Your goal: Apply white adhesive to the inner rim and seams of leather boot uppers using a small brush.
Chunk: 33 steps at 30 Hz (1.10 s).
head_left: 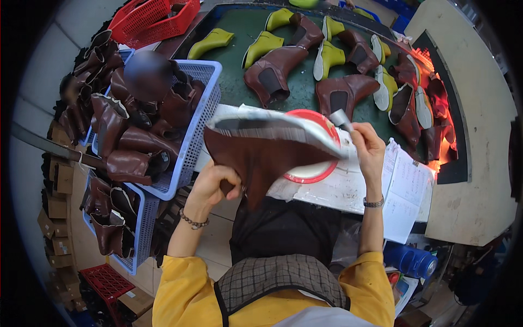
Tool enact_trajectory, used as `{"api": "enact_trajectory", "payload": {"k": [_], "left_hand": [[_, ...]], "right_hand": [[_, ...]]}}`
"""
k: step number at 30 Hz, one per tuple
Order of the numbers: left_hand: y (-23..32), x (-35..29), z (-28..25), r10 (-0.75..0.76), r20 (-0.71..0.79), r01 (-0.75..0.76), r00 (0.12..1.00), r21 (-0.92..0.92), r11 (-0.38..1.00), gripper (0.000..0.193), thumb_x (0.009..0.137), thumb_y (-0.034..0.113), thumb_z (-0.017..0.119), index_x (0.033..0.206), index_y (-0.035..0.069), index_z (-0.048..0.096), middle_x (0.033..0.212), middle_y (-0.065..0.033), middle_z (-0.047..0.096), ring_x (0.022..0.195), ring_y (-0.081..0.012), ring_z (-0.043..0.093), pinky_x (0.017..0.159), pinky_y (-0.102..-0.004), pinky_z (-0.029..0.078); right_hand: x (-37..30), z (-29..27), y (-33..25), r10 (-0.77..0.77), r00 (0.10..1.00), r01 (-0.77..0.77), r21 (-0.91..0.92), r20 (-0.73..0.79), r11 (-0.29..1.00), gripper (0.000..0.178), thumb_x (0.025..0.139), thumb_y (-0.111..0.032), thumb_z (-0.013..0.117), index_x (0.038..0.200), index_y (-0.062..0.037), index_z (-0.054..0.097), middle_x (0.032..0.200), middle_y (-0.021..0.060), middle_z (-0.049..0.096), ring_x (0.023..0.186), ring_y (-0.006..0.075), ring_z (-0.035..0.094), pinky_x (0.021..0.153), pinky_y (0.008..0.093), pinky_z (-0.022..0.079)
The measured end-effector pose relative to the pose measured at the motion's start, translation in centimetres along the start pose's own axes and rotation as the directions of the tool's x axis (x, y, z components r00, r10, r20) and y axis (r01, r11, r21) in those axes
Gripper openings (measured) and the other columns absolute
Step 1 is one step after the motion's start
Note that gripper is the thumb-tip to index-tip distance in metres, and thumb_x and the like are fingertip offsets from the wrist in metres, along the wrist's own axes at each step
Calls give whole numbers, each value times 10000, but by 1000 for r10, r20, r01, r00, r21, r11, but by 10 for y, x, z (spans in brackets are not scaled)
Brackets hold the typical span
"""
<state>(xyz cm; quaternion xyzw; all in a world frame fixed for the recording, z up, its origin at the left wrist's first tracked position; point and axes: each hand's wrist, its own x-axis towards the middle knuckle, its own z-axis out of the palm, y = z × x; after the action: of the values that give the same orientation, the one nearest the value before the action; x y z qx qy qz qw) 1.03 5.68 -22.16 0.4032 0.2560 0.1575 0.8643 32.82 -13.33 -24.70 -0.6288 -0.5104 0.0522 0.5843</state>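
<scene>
Where the bench runs out on the person's left, two blue baskets [202,117] sit stacked and crammed with brown boot uppers [128,144], close enough, I'd judge, to be reached without getting up; a red crate [155,19] stands farther back. The left hand [213,185] comes up from below and its fingers are curled tight round the lower part of a brown boot upper [261,155], holding it sole-side up and tilted so that the pale bottom edge [275,129] faces the person. That tilt looks deliberate: it puts the rim straight in front of the eyes and above a red-rimmed dish [313,173] on the paper-covered bench. To the right, the right hand [368,146] is closed round a small brush [340,118], its grey head right at the toe end of that pale edge, apparently touching it. Loose sheets of paper [406,193] hang off the bench just beside that wrist. Behind all this a dark green belt [245,27] carries more brown boots and yellow-green lasts [212,41], spaced apart, toward an orange-glowing opening [441,109] at the far right.
</scene>
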Motion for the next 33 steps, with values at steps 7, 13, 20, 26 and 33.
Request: {"api": "enact_trajectory", "payload": {"k": [7,13,20,26,33], "left_hand": [[37,134,6,146,-238,-211,960,-276,938,287,807,-66,586,1092,-50,616,887,-144,683,780,-292,687,697,-417,642],[87,273,-2,713,-276,-575,645,440,690,635,778,-58,599,1390,59,475,1199,-187,648,1076,-353,678,724,-409,603],[130,393,-69,974,-76,60,214,996,64,728,746,-30,688,1418,168,490,1270,-166,621,1191,-405,578,998,-483,473],[101,431,-64,978,-71,102,197,993,52,626,772,68,737,1360,178,551,1210,-149,630,1142,-363,595,966,-462,485],[62,449,18,743,291,-408,602,913,-27,254,928,305,646,1085,137,754,1116,-142,702,1116,-358,600,945,-441,474]], "right_hand": [[-56,-1,122,559,783,-495,270,-273,826,151,1054,-178,555,1012,-35,577,702,-41,557,513,10,426,439,185,309],[-60,3,116,558,760,-485,282,-332,828,128,1045,-165,568,1011,-43,588,699,-50,547,543,2,426,466,176,318],[-62,8,111,583,738,-538,225,-340,812,108,1031,-135,582,1034,-29,600,704,-48,549,558,9,432,477,178,323],[-53,5,104,661,664,-599,281,-348,750,92,1024,-104,584,1051,-18,601,719,-46,556,590,10,448,494,170,333],[-50,6,112,636,698,-560,303,-328,771,80,1023,-84,578,1058,-16,602,742,-40,563,606,14,461,504,167,345]]}}
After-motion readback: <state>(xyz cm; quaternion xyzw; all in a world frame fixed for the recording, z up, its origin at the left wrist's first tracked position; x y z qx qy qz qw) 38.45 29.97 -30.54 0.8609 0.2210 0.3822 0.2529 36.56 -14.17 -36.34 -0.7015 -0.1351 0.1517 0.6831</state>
